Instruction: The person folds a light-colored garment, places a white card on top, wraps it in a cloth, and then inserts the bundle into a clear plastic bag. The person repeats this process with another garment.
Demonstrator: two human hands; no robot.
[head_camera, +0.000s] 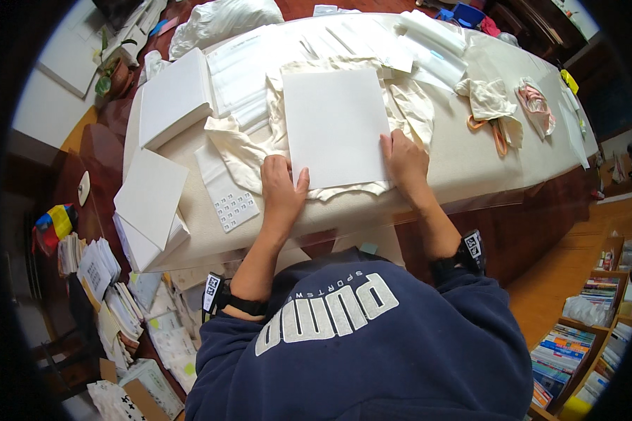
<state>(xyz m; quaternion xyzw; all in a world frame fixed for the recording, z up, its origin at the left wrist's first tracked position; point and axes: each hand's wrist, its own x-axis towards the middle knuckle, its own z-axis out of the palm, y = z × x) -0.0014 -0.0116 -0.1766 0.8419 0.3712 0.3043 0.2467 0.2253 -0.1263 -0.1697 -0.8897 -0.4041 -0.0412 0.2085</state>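
A white rectangular board or card sheet (337, 126) lies on a spread cream cloth garment (237, 155) on the covered table. At the sheet's lower left edge is my left hand (282, 179), its thumb along the edge and its fingers on the cloth. My right hand (406, 158) touches the sheet's right edge, near the lower corner. Whether either hand grips the sheet or the cloth is unclear. Cream fabric shows around all sides of the sheet. Left of the garment lies a sheet of number stickers (234, 210) on white plastic.
A thick stack of white sheets (174, 97) and a lower pile (152, 197) stand at the left. Clear plastic bags (237, 68) lie beyond the garment. To the right are orange-handled scissors (499, 138) under a crumpled cream cloth (487, 99), and a pink-and-white bundle (536, 108).
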